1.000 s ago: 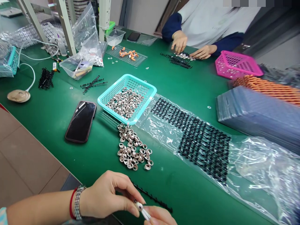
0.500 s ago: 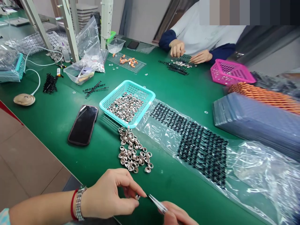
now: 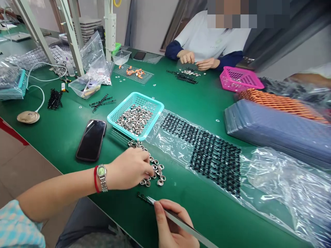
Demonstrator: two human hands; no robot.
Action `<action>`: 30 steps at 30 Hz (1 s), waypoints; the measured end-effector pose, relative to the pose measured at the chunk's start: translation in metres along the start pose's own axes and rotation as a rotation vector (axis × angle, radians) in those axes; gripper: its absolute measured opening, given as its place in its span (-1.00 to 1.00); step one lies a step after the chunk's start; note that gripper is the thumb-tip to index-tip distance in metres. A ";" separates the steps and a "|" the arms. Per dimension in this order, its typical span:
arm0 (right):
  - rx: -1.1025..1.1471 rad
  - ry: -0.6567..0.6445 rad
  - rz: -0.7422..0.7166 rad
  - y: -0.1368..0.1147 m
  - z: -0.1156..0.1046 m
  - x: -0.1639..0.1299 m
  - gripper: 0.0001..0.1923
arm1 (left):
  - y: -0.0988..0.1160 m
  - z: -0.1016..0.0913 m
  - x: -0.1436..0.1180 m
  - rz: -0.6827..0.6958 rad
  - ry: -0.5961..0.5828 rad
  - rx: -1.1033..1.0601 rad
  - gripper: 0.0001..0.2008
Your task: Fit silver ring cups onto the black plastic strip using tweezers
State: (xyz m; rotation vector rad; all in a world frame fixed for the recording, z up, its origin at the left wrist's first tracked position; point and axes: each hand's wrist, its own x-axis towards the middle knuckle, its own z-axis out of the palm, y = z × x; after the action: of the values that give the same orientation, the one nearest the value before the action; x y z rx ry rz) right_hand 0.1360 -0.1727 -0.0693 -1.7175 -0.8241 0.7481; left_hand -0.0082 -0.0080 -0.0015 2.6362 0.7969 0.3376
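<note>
My left hand is over the pile of small silver metal rings on the green table, its fingers curled down into them. The fingertips are hidden, so what they pinch cannot be made out. In my right hand, near the front edge, are metal tweezers held between thumb and fingers. At the tweezers' tips is a short black toothed strip. Beyond the pile stands a turquoise basket holding many more rings.
A phone lies left of the pile. Rows of black strips lie on clear plastic film at right. Behind them are stacked clear sheets and a pink basket. Across the table, a co-worker's hands handle small parts.
My left hand has moved up and away from the tweezers to the ring pile. My right hand has come further into view with the tweezers, and the view has shifted slightly.
</note>
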 end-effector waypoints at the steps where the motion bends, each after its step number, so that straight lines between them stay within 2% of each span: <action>1: -0.025 -0.035 -0.004 0.005 -0.001 0.002 -0.55 | 0.004 0.007 -0.003 0.018 -0.056 0.006 -0.88; 4: -0.083 -0.101 0.010 0.016 -0.004 0.006 -0.52 | 0.008 0.018 -0.009 0.014 -0.091 0.004 -0.89; 9: -0.097 -0.126 -0.003 0.019 -0.004 0.006 -0.55 | 0.008 0.015 -0.016 -0.027 -0.064 -0.039 -0.92; 15: -0.094 -0.115 -0.098 0.013 -0.003 0.005 -0.64 | 0.030 0.024 -0.053 -0.098 0.030 -0.301 -0.91; 20: -0.118 -0.117 -0.136 0.006 -0.002 0.007 -0.66 | 0.041 0.040 -0.076 -0.132 0.035 -0.223 -0.86; 26: -0.045 -0.089 -0.124 -0.010 0.004 0.010 -0.66 | 0.043 0.044 -0.081 -0.099 0.070 -0.132 -0.82; 30: 0.024 -0.075 -0.073 -0.013 0.006 0.009 -0.64 | 0.042 0.045 -0.083 -0.108 0.067 -0.149 -0.82</action>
State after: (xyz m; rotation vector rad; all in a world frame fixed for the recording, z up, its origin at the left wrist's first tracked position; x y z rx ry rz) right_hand 0.1345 -0.1592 -0.0593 -1.6376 -0.9201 0.7735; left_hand -0.0409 -0.1000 -0.0351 2.4444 0.8958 0.4402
